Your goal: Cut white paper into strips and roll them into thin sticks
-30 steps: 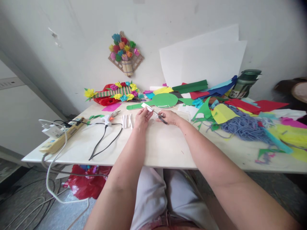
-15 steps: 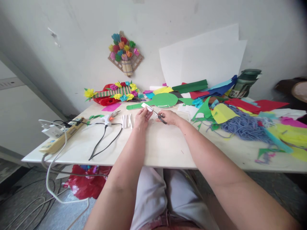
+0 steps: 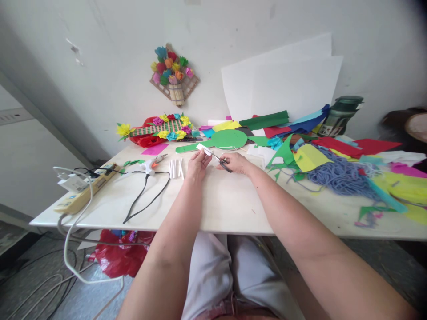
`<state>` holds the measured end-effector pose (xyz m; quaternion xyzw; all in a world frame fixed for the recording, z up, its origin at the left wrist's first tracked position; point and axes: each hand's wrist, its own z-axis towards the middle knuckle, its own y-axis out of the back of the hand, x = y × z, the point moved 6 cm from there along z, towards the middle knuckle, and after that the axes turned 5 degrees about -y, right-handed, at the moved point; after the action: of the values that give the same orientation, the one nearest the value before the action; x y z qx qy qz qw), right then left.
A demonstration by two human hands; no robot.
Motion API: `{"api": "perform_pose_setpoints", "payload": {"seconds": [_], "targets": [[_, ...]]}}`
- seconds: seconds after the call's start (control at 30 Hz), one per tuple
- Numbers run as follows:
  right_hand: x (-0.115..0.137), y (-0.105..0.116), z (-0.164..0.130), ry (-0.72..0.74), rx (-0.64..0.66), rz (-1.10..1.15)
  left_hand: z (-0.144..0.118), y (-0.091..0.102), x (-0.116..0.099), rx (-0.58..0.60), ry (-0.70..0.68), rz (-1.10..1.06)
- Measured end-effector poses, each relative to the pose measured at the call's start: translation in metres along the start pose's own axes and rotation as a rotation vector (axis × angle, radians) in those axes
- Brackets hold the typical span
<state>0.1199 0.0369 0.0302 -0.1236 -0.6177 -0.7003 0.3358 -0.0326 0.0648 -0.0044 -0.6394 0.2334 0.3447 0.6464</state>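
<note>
Between the fingers of my left hand (image 3: 198,163) is a small white piece of paper (image 3: 203,148). My right hand (image 3: 235,163) is closed round the dark handles of a pair of scissors (image 3: 225,166), whose blades reach left to the paper's edge. Left of my left hand lie several short white paper rolls (image 3: 175,169) side by side. Just beyond both hands rests a green guitar-shaped cutout (image 3: 229,139) with a long neck pointing left.
A glue gun (image 3: 149,166) with a black cord lies at the left, near a power strip (image 3: 75,201). A flower-trimmed guitar (image 3: 156,129) stands against the wall. Coloured paper, blue yarn (image 3: 343,175) and a dark bottle (image 3: 340,116) crowd the right side.
Almost nothing differs. Both hands, the scissors and the white paper stay in nearly the same place.
</note>
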Motion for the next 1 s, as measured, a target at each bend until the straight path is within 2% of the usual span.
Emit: {"api": "perform_pose_setpoints", "payload": {"seconds": [0.73,1.0], "targets": [[0.0008,0.0045,0.0008,-0.009,-0.034,0.024,0.0024,0.004,-0.0017,-0.01,-0.033,-0.022],[-0.0033,0.0027,0.0038,-0.032,-0.006,0.039,0.0016,0.0042,-0.0023,-0.017,-0.023,-0.014]]}}
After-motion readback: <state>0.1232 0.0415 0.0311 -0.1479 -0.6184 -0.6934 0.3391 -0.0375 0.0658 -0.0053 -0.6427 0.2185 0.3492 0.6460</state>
